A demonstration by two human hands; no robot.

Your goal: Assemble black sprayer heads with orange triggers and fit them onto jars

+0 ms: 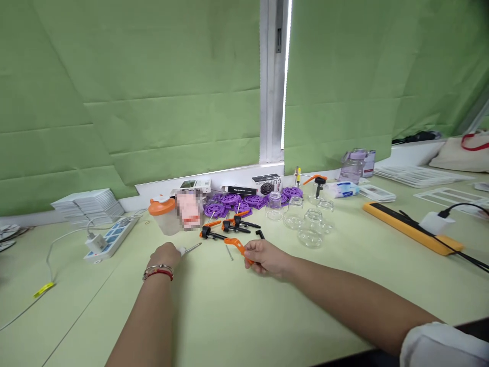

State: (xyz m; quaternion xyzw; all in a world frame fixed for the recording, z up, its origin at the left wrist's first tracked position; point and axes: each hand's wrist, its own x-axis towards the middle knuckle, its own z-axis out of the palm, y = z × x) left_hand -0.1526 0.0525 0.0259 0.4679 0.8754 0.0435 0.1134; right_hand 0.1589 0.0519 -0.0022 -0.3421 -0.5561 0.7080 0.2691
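My left hand [163, 257] is closed over the handle of a screwdriver [192, 248], its thin metal shaft pointing right above the table. Most of the handle is hidden by the fingers; only a whitish end shows. Between the thumb and fingers of my right hand [269, 257] is a curved orange plastic lever [234, 243]. A long thin screw [229, 252] lies on the table just under that lever. Behind it rest several black clamp-like parts [229, 227] with orange levers. A small black piece [260, 234] is near my right fingertips.
Purple plastic discs [231, 200] and clear glass jars [310, 237] stand behind the hands. An orange-lidded cup [162, 216] and a power strip [112, 239] are at left. To the right lies an orange power strip [410, 228]. White stacks [87, 206] sit by the wall.
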